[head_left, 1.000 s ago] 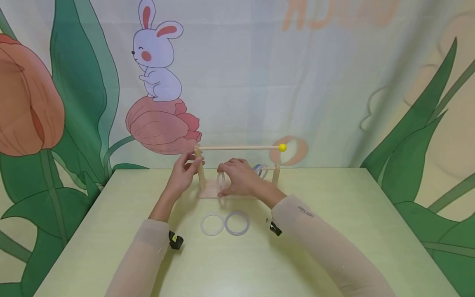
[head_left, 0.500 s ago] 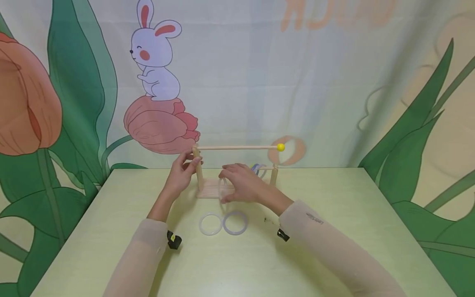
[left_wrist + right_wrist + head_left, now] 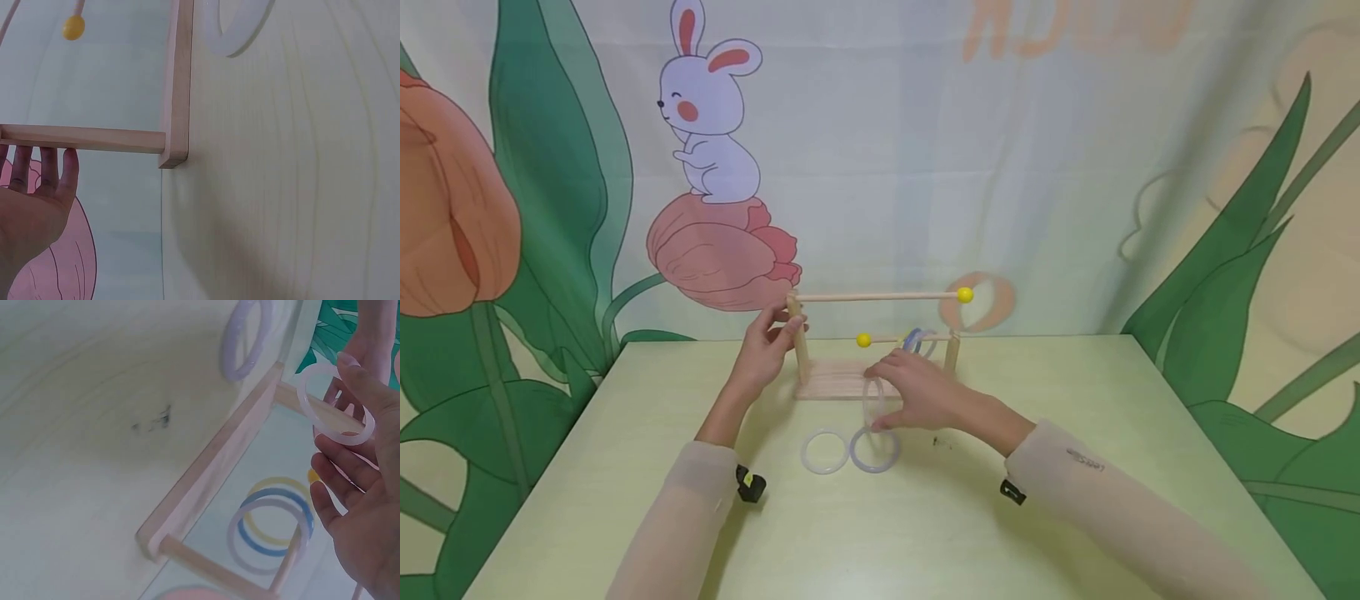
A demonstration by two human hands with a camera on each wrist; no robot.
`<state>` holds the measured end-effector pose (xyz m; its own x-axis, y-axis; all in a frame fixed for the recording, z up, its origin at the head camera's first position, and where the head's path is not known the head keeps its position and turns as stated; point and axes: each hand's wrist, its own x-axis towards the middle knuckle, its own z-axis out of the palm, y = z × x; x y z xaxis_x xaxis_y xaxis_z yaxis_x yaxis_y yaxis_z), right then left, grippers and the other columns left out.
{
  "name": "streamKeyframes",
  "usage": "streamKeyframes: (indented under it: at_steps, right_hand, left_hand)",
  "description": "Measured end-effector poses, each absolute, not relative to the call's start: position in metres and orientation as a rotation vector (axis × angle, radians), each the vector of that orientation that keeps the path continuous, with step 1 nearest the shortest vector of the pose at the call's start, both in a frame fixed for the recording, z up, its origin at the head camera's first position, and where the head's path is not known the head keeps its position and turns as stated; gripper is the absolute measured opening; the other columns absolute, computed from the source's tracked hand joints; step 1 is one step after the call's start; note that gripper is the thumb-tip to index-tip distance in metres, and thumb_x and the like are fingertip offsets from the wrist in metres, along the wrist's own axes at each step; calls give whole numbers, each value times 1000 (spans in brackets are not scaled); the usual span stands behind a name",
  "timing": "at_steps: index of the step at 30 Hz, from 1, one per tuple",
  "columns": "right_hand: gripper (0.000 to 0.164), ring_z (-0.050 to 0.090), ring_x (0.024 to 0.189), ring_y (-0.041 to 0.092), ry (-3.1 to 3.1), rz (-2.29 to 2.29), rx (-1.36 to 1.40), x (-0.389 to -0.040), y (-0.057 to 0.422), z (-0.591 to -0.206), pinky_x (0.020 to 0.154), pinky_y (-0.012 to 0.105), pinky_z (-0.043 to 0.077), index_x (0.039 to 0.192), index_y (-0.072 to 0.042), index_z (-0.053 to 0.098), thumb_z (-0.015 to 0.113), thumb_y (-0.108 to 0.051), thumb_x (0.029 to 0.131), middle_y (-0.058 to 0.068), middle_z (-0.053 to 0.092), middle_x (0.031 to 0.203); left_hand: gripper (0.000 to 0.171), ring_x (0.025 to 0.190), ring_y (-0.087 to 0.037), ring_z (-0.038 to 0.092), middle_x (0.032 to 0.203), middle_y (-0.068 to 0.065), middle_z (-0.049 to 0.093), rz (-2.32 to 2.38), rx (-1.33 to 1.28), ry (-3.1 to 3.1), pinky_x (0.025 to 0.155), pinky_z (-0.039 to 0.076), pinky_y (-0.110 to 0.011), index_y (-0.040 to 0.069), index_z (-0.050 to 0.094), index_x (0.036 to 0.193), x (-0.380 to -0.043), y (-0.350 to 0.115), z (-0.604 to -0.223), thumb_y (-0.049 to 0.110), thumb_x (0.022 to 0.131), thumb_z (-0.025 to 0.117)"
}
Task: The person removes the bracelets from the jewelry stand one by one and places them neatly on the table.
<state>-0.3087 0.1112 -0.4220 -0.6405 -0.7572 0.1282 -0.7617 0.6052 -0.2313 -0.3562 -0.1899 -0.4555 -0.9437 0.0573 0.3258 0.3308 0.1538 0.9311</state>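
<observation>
The right grip (image 3: 928, 393) was found clamped on a pale ring (image 3: 303, 394), held upright before the wooden stand (image 3: 827, 385); the left grip (image 3: 762, 357) was clamped on the stand's left post (image 3: 800, 354); on the bench (image 3: 925, 533), a whitish ring (image 3: 824, 472) and a lavender ring (image 3: 875, 470) were laid side by side; yellow, blue and light rings were hung on the lower rod (image 3: 883, 339).

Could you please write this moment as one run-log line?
left hand: holds wooden post | right hand: holds whitish ring | lower rod: three rings | table: two rings lying flat
</observation>
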Motion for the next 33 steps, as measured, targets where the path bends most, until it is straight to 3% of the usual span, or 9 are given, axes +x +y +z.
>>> streamKeyframes:
  at_steps: [3,9,14,23,29,33]
  right_hand:
    - [76,55,135,32,-2814,439,1310,-307,124,-425,113,51,47,142,-7,63,90,-48,84,7,65,142]
    - [76,56,133,32,-2823,539,1239,-304,150,-430,111,51,48,141,-5,64,92,-46,83,8,66,139]
    - [80,59,125,27,-2841,670,1182,-304,167,-439,107,49,51,144,-5,62,92,-47,82,7,67,137]
    - [78,61,117,24,-2865,796,1115,-298,185,-457,101,47,53,142,-5,63,93,-45,81,5,65,131]
    - [77,61,114,29,-2843,869,1137,-295,189,-465,99,48,53,140,-4,63,94,-42,81,8,67,127]
    - [75,62,114,28,-2838,891,1156,-293,188,-470,99,48,53,138,-5,64,95,-41,80,9,68,128]
  left_hand:
    - [46,123,-48,62,125,-21,57,-1889,-389,-2198,102,58,-45,5,52,147,-356,-190,-456,31,109,60]
    - [47,121,-40,66,122,-15,58,-1854,-370,-2224,100,59,-46,3,53,147,-356,-188,-456,31,110,60]
    - [45,122,-41,66,121,-13,58,-1847,-368,-2227,100,59,-45,6,54,146,-355,-188,-456,31,110,59]
    - [46,123,-46,64,122,-18,56,-1857,-368,-2226,103,58,-48,5,53,146,-354,-189,-456,33,110,60]
    - [46,117,-34,67,122,-17,57,-1837,-363,-2237,103,58,-47,5,54,145,-353,-189,-455,34,110,59]
    - [47,119,-36,67,123,-16,57,-1839,-367,-2241,102,58,-45,7,52,148,-354,-189,-454,33,110,59]
